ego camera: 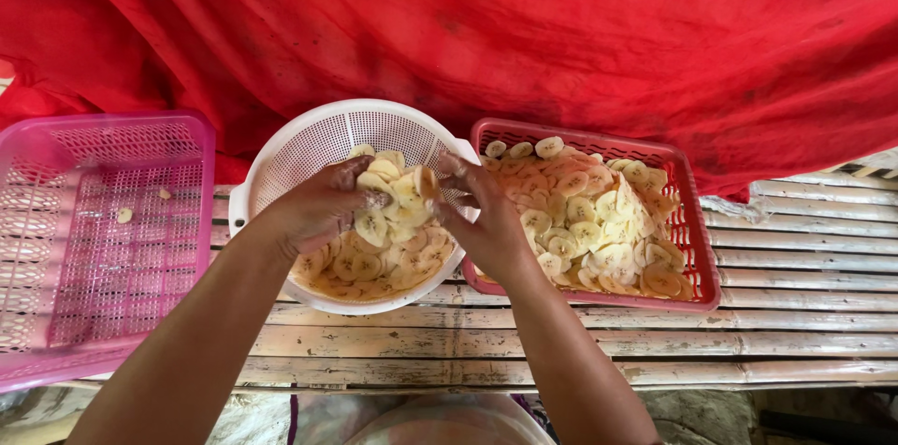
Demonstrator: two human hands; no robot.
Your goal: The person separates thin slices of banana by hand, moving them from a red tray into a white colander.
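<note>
Currently your left hand (318,206) and right hand (486,220) cup a clump of banana slices (398,192) over the white colander (309,150), fingers curled loosely. Slices look thin, slick, breakable; support them from beneath.

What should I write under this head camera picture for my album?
Two hands, left hand and right hand, lift banana slices over a white colander, between a pink basket and a red basket.

Single view only, worn on the head, looking steeply down and slightly forward from close above a weathered slatted wooden bench (580,344). Forearms enter from the bottom edge; draped red cloth (524,24) fills the far upper half.
</note>
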